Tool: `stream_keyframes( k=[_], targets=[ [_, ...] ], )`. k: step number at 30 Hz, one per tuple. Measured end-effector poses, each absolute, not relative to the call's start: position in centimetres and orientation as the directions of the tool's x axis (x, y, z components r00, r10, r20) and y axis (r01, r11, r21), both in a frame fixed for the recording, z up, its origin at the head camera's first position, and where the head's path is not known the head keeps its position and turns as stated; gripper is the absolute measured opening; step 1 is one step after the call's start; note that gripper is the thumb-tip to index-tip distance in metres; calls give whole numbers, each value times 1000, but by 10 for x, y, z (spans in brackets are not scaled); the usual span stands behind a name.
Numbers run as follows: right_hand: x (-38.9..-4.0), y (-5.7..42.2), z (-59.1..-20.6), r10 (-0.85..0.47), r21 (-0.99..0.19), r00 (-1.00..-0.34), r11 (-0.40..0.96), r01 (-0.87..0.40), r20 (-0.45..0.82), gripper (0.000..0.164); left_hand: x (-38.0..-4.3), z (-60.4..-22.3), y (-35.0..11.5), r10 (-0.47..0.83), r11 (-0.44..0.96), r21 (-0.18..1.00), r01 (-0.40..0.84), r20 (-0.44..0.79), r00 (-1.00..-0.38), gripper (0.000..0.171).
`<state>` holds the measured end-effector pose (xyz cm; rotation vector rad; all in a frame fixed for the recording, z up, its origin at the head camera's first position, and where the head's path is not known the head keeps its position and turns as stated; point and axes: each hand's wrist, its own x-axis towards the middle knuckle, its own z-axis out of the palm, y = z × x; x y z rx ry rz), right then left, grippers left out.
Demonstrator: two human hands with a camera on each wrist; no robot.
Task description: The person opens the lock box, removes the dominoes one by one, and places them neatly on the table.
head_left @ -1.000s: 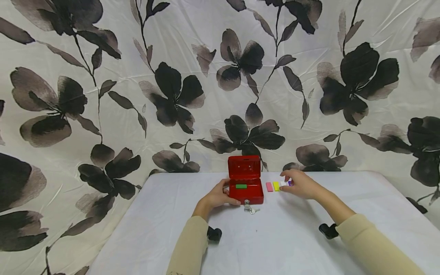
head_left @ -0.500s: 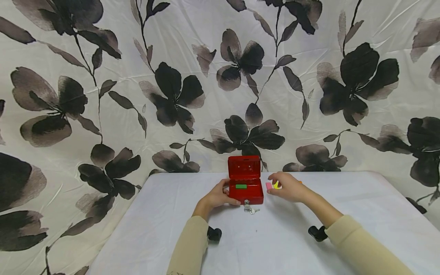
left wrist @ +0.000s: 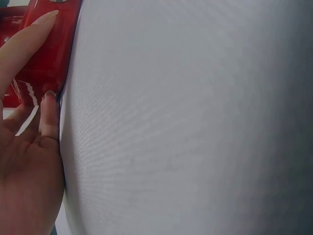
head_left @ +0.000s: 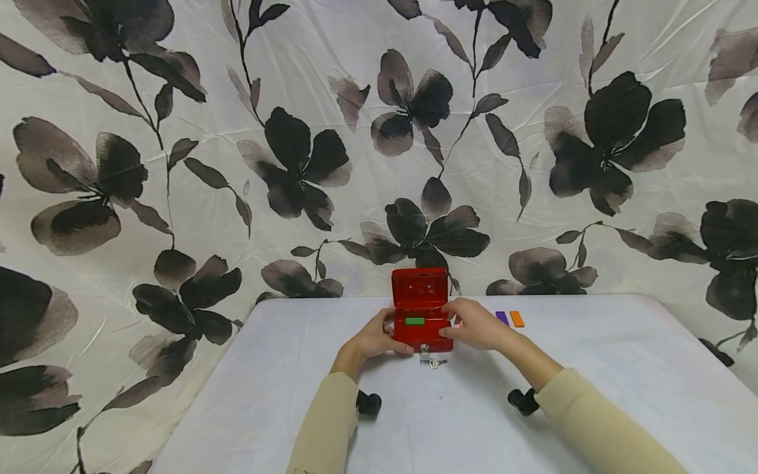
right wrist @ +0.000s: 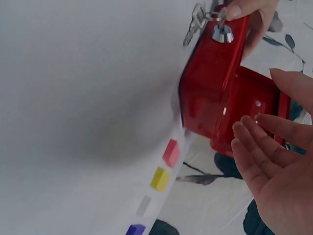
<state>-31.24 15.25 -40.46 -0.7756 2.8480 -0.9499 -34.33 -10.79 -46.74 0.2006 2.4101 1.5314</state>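
A small red cash box [head_left: 439, 339] stands on the table with its lid [head_left: 419, 288] raised. Inside it lies a green block [head_left: 414, 321]. My left hand [head_left: 374, 339] grips the box's left front corner; in the left wrist view the thumb [left wrist: 30, 41] lies along the front face and the other fingers at the side. At the box's right edge is my right hand [head_left: 478, 326], its fingers extended and holding nothing in the right wrist view. Keys [right wrist: 198, 22] hang from the front lock [right wrist: 223, 33].
To the right of the box runs a row of small blocks: pink [right wrist: 171, 153], yellow [right wrist: 160, 179], white [right wrist: 144, 205], purple [right wrist: 135, 229] and orange [head_left: 517, 319]. A white cloth covers the table [head_left: 450, 421]. Behind hangs a floral curtain [head_left: 331, 66].
My right hand has moved left, from over the row of blocks to the box's right edge. The purple and orange blocks are now uncovered. The left hand stays on the box.
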Motion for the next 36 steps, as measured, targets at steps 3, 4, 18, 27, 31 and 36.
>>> stream_keyframes(
  k=[3,4,18,27,31,36],
  targets=[
    [-315,146,-406,-477,-575,-872,686,-446,108,44,-345,-469,-109,267,429,903,-31,-160,-950,98],
    [-316,144,-407,-481,-574,-870,685,-449,108,44,-345,-469,-109,270,429,903,-29,-159,-950,98],
    [-328,121,-419,-466,-561,-879,703,-436,99,40,-343,-468,-109,276,439,898,-31,-168,-946,96],
    [-339,109,-432,-435,-556,-896,725,-407,88,29,-344,-467,-111,286,434,900,-31,-170,-943,94],
    [-344,103,-437,-424,-519,-901,752,-406,90,26,-344,-467,-111,289,424,905,-33,-170,-942,93],
    [-348,96,-438,-401,-440,-913,808,-391,75,17,-345,-467,-111,290,419,907,-37,-173,-941,93]
  ],
)
